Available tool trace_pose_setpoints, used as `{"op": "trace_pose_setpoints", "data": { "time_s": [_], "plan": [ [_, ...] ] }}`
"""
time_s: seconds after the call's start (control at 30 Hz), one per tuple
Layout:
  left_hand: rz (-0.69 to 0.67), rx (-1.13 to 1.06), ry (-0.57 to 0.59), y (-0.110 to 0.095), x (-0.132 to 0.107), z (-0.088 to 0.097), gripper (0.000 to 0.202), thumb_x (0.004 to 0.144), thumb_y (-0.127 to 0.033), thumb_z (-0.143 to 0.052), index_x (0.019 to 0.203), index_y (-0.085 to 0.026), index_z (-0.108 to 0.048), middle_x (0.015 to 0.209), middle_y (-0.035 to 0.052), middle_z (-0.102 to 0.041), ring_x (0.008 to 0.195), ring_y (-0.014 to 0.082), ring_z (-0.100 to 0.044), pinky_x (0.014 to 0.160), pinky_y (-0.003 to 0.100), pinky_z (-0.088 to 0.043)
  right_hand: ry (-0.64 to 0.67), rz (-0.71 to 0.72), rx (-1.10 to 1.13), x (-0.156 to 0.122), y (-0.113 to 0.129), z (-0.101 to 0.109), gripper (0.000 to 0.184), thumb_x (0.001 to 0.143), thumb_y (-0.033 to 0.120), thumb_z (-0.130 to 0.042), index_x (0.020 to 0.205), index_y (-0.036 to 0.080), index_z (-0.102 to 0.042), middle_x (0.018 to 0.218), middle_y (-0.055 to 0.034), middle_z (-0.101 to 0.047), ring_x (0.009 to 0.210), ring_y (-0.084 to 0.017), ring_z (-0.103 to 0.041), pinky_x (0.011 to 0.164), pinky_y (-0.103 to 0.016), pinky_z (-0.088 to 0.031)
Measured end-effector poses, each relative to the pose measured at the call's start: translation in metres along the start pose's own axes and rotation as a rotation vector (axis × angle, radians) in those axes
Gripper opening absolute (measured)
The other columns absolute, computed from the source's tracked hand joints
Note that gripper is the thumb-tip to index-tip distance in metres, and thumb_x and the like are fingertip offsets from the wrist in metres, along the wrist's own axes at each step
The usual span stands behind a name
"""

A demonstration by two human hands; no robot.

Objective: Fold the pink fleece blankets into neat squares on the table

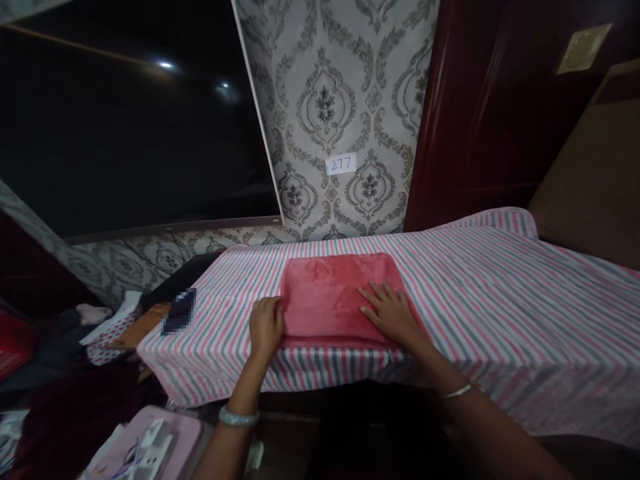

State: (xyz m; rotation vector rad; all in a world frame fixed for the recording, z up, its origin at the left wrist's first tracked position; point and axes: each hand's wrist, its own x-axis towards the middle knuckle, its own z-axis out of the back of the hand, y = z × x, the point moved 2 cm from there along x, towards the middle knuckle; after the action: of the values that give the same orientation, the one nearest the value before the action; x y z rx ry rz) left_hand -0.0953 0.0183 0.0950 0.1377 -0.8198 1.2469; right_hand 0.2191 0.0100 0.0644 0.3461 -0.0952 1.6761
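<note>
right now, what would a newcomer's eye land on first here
The pink cloth, folded flat on the striped sheet at centre, draws the eye first. The left hand curls at its left edge and the right hand lies flat on top. Behind, a big dark screen fills the upper left, and a small tag reading 277 sits on the patterned wall.

Folded cloth (340, 293) is plain rose-pink, on a table cover (500, 300) w/ pink, grey & white stripes. Wallpaper (340, 100) behind is pale grey w/ darker grey damask medallions, next to a glossy dark-red door (475, 113) & a black screen (125, 120). Left-wrist bangle (239, 417) is pale green, right-wrist bangle (457, 391) silver; dotted cloth (107, 330) at left is white w/ red dots
</note>
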Motion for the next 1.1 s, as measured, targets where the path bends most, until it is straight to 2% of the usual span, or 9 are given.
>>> {"op": "trace_pose_setpoints", "data": {
  "time_s": [0.2,0.3,0.4,0.5,0.63,0.7,0.9,1.0,1.1],
  "plan": [
    [-0.170,0.277,0.235,-0.026,-0.009,-0.012,0.043,0.090,-0.012,-0.041,0.127,-0.018,-0.061,0.108,0.0121,-0.068,0.100,0.0275,-0.057,0.083,0.042,-0.045,-0.029,0.017,-0.031,0.001,-0.002,-0.007,0.054,0.098,0.052,-0.034,0.149,0.034,-0.042,0.157,-0.0058,-0.037,0.142,-0.035,-0.032,0.111,-0.059,-0.025],
    [-0.280,0.322,0.336,-0.033,-0.011,-0.016,0.044,0.088,-0.011,-0.045,0.127,-0.021,-0.063,0.111,0.0113,-0.068,0.102,0.0275,-0.056,0.084,0.043,-0.043,-0.037,0.022,-0.042,0.001,-0.003,-0.009,0.054,0.099,0.052,-0.034,0.149,0.034,-0.042,0.158,-0.0046,-0.036,0.143,-0.035,-0.032,0.112,-0.058,-0.024],
    [-0.276,0.279,0.372,-0.034,-0.010,-0.016,0.044,0.087,-0.009,-0.045,0.124,-0.022,-0.064,0.111,0.0110,-0.069,0.102,0.0268,-0.057,0.086,0.043,-0.044,-0.028,0.017,-0.039,0.000,-0.004,-0.010,0.054,0.099,0.051,-0.034,0.149,0.035,-0.041,0.158,-0.0038,-0.036,0.143,-0.034,-0.031,0.112,-0.059,-0.023],
    [-0.168,0.056,0.302,-0.028,-0.008,-0.015,0.044,0.088,-0.010,-0.042,0.124,-0.019,-0.064,0.107,0.0109,-0.071,0.100,0.0246,-0.061,0.089,0.041,-0.046,-0.023,0.019,-0.041,0.000,-0.005,-0.012,0.054,0.099,0.052,-0.034,0.149,0.035,-0.041,0.158,-0.0036,-0.036,0.143,-0.034,-0.031,0.112,-0.059,-0.023],
    [0.157,-0.363,0.086,-0.004,-0.002,-0.012,0.037,0.091,-0.027,-0.040,0.115,-0.018,-0.067,0.112,0.0093,-0.072,0.104,0.0223,-0.065,0.094,0.038,-0.049,-0.043,0.023,-0.042,0.001,-0.007,-0.015,0.054,0.099,0.053,-0.032,0.149,0.035,-0.042,0.158,-0.0039,-0.035,0.143,-0.035,-0.030,0.113,-0.060,-0.022],
    [0.308,-0.484,0.063,0.009,0.001,-0.011,0.034,0.087,-0.032,-0.043,0.103,-0.019,-0.070,0.106,0.0082,-0.074,0.103,0.0229,-0.066,0.094,0.038,-0.049,-0.042,0.026,-0.043,0.001,-0.007,-0.015,0.055,0.098,0.053,-0.031,0.149,0.035,-0.042,0.158,-0.0041,-0.036,0.143,-0.035,-0.031,0.112,-0.060,-0.023],
    [0.486,-0.718,0.236,0.024,0.012,-0.009,0.024,0.068,-0.035,-0.059,0.083,-0.017,-0.065,0.077,0.0033,-0.068,0.074,0.0168,-0.062,0.069,0.028,-0.048,-0.030,0.017,-0.037,0.000,-0.005,-0.010,0.054,0.099,0.053,-0.032,0.149,0.035,-0.042,0.158,-0.0039,-0.035,0.143,-0.035,-0.031,0.113,-0.059,-0.022],
    [0.565,-0.686,0.354,0.028,0.015,-0.006,0.020,0.060,-0.033,-0.064,0.074,-0.018,-0.060,0.057,-0.0047,-0.053,0.054,0.0103,-0.047,0.052,0.022,-0.036,-0.016,0.017,-0.027,0.000,-0.003,-0.007,0.054,0.099,0.053,-0.033,0.149,0.034,-0.041,0.159,-0.0039,-0.034,0.143,-0.035,-0.031,0.113,-0.059,-0.023],
    [0.546,-0.673,0.474,0.028,0.020,0.000,0.014,0.056,-0.028,-0.065,0.061,-0.018,-0.056,0.050,-0.0065,-0.046,0.049,0.0081,-0.038,0.047,0.021,-0.027,0.004,0.006,-0.023,0.000,-0.002,-0.004,0.054,0.099,0.052,-0.034,0.150,0.034,-0.041,0.159,-0.0036,-0.034,0.144,-0.034,-0.030,0.113,-0.058,-0.023]
  ]
}}
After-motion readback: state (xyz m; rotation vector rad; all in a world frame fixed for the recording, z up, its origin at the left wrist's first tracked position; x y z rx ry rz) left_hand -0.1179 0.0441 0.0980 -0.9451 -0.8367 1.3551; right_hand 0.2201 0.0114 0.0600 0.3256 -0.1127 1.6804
